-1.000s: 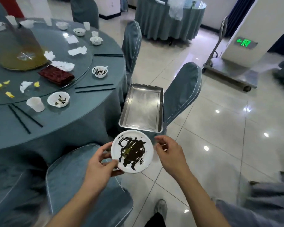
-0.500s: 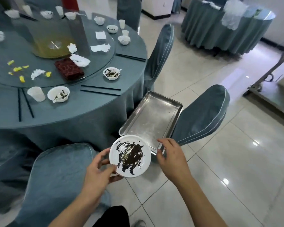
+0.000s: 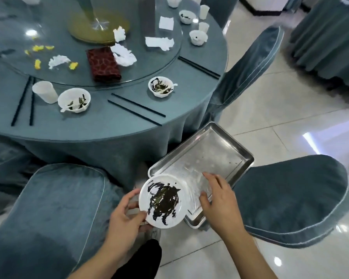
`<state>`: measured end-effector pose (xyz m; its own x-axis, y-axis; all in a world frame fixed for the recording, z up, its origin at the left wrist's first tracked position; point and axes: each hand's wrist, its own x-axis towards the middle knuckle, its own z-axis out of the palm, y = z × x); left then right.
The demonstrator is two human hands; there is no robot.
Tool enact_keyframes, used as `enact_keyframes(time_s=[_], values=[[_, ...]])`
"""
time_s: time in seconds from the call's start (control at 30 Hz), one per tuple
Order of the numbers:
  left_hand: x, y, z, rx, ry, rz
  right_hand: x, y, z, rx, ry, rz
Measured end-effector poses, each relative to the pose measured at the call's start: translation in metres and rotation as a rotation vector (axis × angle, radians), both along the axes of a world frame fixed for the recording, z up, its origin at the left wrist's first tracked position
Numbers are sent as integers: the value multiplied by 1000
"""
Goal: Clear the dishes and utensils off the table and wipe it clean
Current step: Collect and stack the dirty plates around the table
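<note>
My left hand [image 3: 125,220] grips the left rim of a white plate [image 3: 163,201] smeared with dark sauce, held over the near corner of a steel tray [image 3: 226,152]. The tray rests on a chair seat beside the round table [image 3: 109,125]. My right hand [image 3: 220,200] hovers with spread fingers just right of the plate, over the tray's near end, holding nothing. On the table stand two dirty white bowls [image 3: 74,100] [image 3: 161,86], a white cup [image 3: 44,91], black chopsticks [image 3: 136,110], crumpled napkins [image 3: 123,54] and a dark red cloth [image 3: 103,64].
A glass turntable [image 3: 141,77] covers the table's middle, with yellow scraps [image 3: 37,64] on it. More bowls and cups [image 3: 197,37] sit at the far right edge. Covered chairs stand at near left [image 3: 48,208], near right [image 3: 294,198] and behind the tray [image 3: 248,63]. Another draped table [image 3: 326,37] is at far right.
The view swung left and closer to the table. The plate moved up over the tray's near corner, and my right hand came off the plate rim to above the tray.
</note>
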<state>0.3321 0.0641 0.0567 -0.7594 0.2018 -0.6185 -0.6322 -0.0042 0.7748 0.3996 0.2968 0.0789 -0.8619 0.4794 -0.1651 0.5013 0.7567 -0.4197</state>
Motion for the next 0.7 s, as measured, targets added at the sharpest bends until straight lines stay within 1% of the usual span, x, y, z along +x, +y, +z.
enact_keyframes(time_s=[0.07, 0.17, 0.27, 0.43, 0.53, 0.6, 0.7], values=[[-13, 23, -15, 9, -20, 18, -19, 21, -13, -9, -13, 29], [-32, 54, -48, -34, -47, 47, -46, 48, -41, -34, -37, 45], [-49, 82, -85, -59, -114, 105, -66, 68, -76, -78, -73, 52], [-66, 126, -164, -103, -180, 252, -98, 100, -151, -117, -172, 128], [-73, 146, -214, -197, -198, 320, -108, 116, -195, -134, -222, 156], [-80, 159, -249, -240, -200, 315, -115, 127, -224, -140, -214, 175], [-91, 175, -294, -295, -161, 240, -123, 139, -268, -133, -214, 209]])
